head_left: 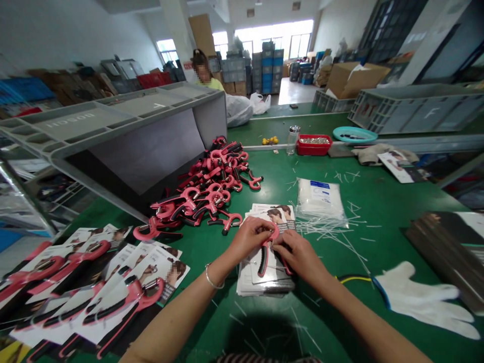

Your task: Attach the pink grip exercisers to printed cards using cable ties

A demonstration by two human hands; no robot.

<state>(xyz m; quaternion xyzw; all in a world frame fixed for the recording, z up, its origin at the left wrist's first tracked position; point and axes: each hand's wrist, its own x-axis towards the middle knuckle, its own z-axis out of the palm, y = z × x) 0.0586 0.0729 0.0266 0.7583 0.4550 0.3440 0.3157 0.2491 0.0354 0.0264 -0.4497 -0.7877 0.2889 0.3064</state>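
My left hand [250, 236] and my right hand [298, 253] both grip a pink and black hand gripper [264, 254], which lies on the top card of a stack of printed cards [264, 282] on the green table [340, 191]. My fingers pinch the gripper's upper end. Its handles point toward me. A bracelet circles my left wrist.
A heap of pink hand grippers [207, 191] spills from a tipped grey crate [124, 136]. Carded grippers [86, 292] lie at the left. A bag of white ties [320, 199], loose ties, a white glove [423, 297], a red tray [313, 144], and a person [204, 70] at the back.
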